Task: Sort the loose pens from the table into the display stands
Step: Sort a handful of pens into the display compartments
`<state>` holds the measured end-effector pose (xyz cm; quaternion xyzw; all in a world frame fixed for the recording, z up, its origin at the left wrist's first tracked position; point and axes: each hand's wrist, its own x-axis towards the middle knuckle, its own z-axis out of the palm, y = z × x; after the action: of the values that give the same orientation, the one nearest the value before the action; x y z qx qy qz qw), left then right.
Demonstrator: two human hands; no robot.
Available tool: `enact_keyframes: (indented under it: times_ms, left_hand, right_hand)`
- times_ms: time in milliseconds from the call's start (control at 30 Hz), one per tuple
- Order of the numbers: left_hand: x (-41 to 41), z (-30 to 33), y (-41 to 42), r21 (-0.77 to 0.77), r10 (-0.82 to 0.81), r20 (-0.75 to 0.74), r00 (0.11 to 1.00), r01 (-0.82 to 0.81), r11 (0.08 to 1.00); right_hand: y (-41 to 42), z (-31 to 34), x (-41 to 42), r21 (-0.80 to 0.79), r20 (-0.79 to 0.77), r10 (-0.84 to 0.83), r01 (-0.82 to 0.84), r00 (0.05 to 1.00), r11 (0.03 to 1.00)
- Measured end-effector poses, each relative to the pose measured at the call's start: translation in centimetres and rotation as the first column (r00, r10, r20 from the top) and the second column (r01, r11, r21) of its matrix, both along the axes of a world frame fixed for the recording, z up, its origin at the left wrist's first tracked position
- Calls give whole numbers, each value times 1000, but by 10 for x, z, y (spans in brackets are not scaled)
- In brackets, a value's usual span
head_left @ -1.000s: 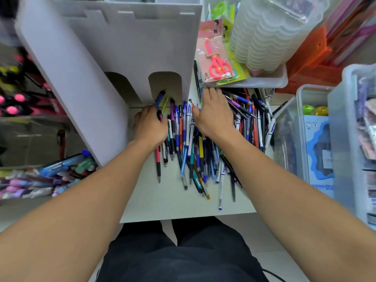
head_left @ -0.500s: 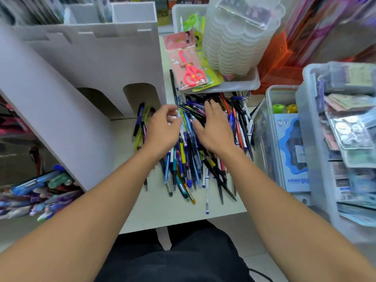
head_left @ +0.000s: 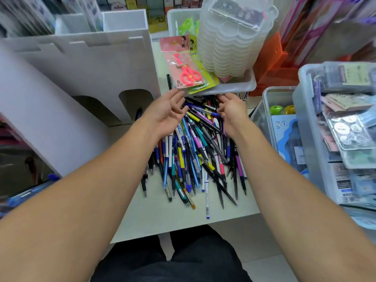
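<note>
While both hands (head_left: 165,113) hover, pens (head_left: 193,157) heaped on table (head_left: 162,216), green sharpener in bin (head_left: 270,98)

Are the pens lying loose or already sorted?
Loose: the pens lie in a crisscrossed heap on the table, between both hands.

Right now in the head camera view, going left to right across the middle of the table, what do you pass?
White cardboard display stand → left hand → pile of loose pens → right hand → clear plastic bin with the blue package → larger clear storage box of packaged items.
</note>
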<state>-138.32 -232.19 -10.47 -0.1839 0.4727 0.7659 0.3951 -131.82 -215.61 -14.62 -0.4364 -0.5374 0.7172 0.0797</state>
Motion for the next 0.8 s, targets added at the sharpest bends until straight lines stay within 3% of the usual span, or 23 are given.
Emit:
enact_keyframes:
  times_ms: [33, 67, 100, 167, 267, 333, 433, 533, 667, 800]
  left_hand:
    - [-1, 2, 1, -31, -18, -12, 1000, 18, 999]
    - [-1, 3, 1, -66, -42, -29, 999, 40, 997]
    - [-1, 4, 1, -108, -71, -51, 996, 65, 992]
    - [1, 3, -2, -189, -128, -84, 988, 111, 976]
    - [5, -5, -5, -199, -123, -36, 992, 114, 973]
    - [8, -6, 0, -104, -51, 51, 997, 56, 993]
    - [7, -7, 15, 43, 98, 180, 979, -107, 993]
    - [1, -9, 24, 100, 183, 234, 955, -211, 972]
    - [-2, -9, 22, 103, 188, 211, 959, -213, 972]
    - [-3, -6, 17, -1, 41, 64, 997, -41, 999]
  right_hand:
    - [-5, -2, 0, 196, 97, 86, -104, 992, 975]
    - [-9, -6, 0, 402, 243, 180, -267, 953, 876]
    - [-13, -8, 1, 548, 401, 249, -448, 882, 706]
    - [-20, -13, 2, 646, 601, 252, -646, 759, 406]
    - [-25, -22, 0, 668, 689, 193, -715, 699, 206]
    - [-22, -28, 2, 635, 731, 178, -753, 658, 175]
    - [0, -34, 0, 563, 767, 220, -796, 603, 221]
    - [21, -39, -4, 523, 799, 251, -838, 546, 158]
    - [7, -42, 5, 542, 775, 351, -838, 526, 59]
    - [-2, -41, 15, 575, 723, 426, -816, 544, 65]
